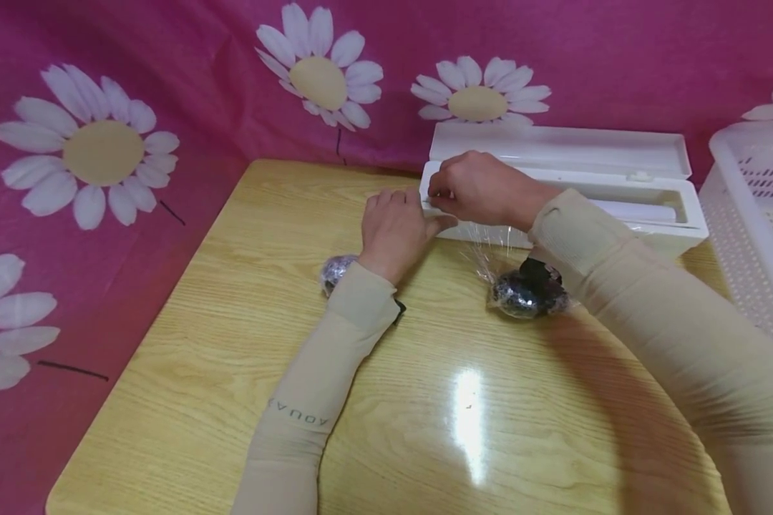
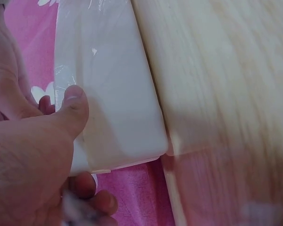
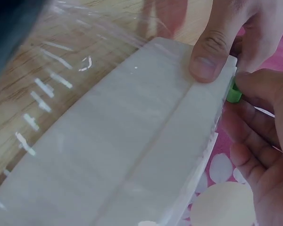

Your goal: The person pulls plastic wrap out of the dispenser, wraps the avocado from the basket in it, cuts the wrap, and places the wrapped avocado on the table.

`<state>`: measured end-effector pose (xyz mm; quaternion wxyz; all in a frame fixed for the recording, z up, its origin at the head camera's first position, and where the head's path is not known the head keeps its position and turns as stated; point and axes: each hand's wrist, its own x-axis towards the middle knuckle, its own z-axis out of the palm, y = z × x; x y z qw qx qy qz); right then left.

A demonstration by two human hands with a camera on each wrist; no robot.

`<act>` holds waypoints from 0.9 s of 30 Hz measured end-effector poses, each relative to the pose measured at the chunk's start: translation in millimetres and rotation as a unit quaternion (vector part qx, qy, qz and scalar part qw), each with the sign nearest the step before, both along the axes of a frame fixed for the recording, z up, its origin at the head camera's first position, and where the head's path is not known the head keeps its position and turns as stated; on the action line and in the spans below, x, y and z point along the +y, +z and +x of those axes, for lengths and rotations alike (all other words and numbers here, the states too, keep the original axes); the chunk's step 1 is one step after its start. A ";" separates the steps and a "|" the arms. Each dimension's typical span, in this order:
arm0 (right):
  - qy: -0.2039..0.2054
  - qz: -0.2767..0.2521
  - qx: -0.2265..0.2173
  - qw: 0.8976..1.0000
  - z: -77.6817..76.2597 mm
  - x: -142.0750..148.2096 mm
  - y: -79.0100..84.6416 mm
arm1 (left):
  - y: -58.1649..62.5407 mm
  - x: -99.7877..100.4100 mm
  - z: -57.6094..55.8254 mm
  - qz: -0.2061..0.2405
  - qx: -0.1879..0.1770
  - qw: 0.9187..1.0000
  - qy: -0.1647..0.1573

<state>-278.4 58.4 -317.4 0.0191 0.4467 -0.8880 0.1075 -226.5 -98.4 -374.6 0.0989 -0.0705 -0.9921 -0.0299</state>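
Observation:
A long white cling film dispenser box [image 1: 657, 242] stands at the table's back edge, its lid [image 1: 554, 145] raised. Inside lies a white roll [image 1: 638, 210]. My left hand [image 1: 394, 232] grips the box's left end; in the left wrist view its thumb [image 2: 74, 106] presses the front face and its fingers curl round the end. At the same corner, my right hand [image 1: 486, 189] pinches a small green slider [image 3: 234, 93] on the top edge, seen in the right wrist view. Clear film [image 3: 52, 80] hangs beside the box in that view.
A white perforated basket [image 1: 741, 236] stands right of the box. Film-wrapped dark devices [image 1: 524, 292] sit at both wrists. The wooden table [image 1: 232, 322] meets a pink cloth [image 1: 212, 43] with daisies behind and at left.

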 end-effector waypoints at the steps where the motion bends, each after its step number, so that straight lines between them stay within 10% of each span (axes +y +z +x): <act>1: 0.002 0.000 0.003 1.000 0.3 1.0 0.0 | -0.6 -0.2 0.0 0.000 0.005 1.000 -0.002; 8: 0.013 0.001 0.016 1.000 1.7 6.4 -0.9 | -3.4 -0.6 0.7 -0.008 0.042 0.999 -0.006; 27: 0.022 -0.004 0.031 0.999 5.1 27.3 -0.8 | 0.9 1.2 -1.4 -0.018 -0.007 1.000 -0.005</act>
